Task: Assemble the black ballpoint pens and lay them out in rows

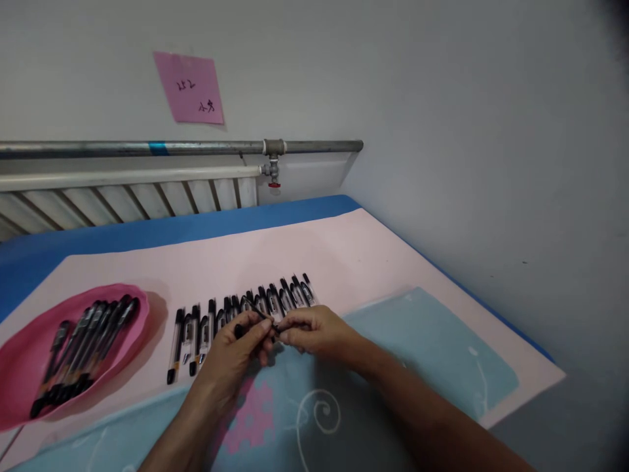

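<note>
My left hand (246, 337) is closed, with a slim black pen piece (262, 312) pinched between thumb and fingers. A dark rounded end also pokes out beside its thumb. My right hand (314, 328) meets it from the other side, its thumb and fingertips closed on the near end of the same piece. Fingers hide much of what is held. Just beyond both hands lies a row of pen parts (211, 314), clear barrels with black ends and separate black caps, partly covered by my hands.
At the left, a pink oval basin (17, 354) holds several black pens (93, 341). A blue patterned cloth (422, 347) lies over the pale pink sheet (334, 242) under my forearms. Behind the table are a radiator (128, 200) and pipe (211, 148); a wall stands at the right.
</note>
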Tool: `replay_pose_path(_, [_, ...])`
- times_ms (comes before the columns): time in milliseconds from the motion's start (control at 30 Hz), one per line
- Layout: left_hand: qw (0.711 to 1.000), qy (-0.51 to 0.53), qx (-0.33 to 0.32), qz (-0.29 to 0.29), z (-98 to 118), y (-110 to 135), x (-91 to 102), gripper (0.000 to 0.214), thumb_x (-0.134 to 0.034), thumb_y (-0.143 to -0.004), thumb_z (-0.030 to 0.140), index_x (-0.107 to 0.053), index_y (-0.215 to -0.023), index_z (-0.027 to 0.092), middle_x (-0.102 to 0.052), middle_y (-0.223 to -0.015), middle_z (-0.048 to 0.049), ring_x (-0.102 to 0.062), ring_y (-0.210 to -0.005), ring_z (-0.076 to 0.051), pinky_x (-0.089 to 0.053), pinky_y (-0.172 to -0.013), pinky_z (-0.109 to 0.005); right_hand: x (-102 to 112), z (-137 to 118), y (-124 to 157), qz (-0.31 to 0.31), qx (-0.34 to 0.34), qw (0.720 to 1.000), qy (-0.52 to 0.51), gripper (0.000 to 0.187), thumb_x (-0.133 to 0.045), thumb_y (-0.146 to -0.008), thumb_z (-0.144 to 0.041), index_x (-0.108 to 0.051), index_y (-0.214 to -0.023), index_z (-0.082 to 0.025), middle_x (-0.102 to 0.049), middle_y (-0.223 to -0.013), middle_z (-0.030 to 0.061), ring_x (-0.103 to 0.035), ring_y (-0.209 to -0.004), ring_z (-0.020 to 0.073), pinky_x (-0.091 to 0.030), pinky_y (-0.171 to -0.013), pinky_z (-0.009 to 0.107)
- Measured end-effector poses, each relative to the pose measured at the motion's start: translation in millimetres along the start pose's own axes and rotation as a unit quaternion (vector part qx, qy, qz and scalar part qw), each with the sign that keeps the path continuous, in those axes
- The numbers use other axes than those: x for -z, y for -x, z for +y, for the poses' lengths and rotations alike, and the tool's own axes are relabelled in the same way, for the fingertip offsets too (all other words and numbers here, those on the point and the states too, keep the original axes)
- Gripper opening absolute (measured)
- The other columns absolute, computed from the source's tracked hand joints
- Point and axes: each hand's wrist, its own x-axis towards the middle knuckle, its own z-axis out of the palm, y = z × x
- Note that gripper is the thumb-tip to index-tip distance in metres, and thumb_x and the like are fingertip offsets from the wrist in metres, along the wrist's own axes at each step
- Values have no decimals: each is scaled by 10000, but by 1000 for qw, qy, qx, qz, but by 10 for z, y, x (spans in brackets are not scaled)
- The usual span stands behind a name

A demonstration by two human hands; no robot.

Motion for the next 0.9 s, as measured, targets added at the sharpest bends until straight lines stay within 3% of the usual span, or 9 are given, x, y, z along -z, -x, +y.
replay_pose_path(133, [999,34,13,31,52,3,11,286,-697,-626,290,-618,-848,128,-588,-627,-25,-507,-508,-98,-399,-442,-205,264,92,-41,121,-21,988,95,177,-509,-730,-234,-659,-793,-165,-610,-684,-8,-525,-636,99,-392,-581,189])
replay_pose_path(267, [997,49,37,37,92,10,41,273,-706,-609,262,-623,-825,116,-600,-666,-47,-513,-522,-103,-410,-438,-213,572,214,-85,213,-119,940,237,227,-484,-717,-186,-668,-847,-152,-643,-701,25,-551,-646,120,-390,-582,202])
replay_pose_path(367, [997,48,53,35,100,20,54,271,-712,-598,252,-626,-815,115,-606,-673,-56,-523,-529,-108,-415,-440,-215,642,281,-122,197,-150,923,296,248,-485,-706,-173,-675,-864,-150,-658,-719,37,-566,-667,132,-388,-588,205])
replay_pose_path(567, [998,40,53,15,102,27,57,243,-700,-617,262,-619,-794,116,-597,-656,-47,-507,-510,-97,-407,-439,-210,593,282,-146,163,-136,916,340,246,-498,-707,-182,-677,-873,-152,-674,-790,44,-584,-741,143,-391,-644,206])
replay_pose_path(900, [996,60,68,22,104,45,42,199,-695,-630,223,-631,-782,113,-602,-640,-48,-509,-491,-86,-402,-409,-185,609,308,-133,173,-121,920,331,234,-472,-727,-173,-674,-843,-156,-672,-787,46,-580,-738,141,-392,-654,211])
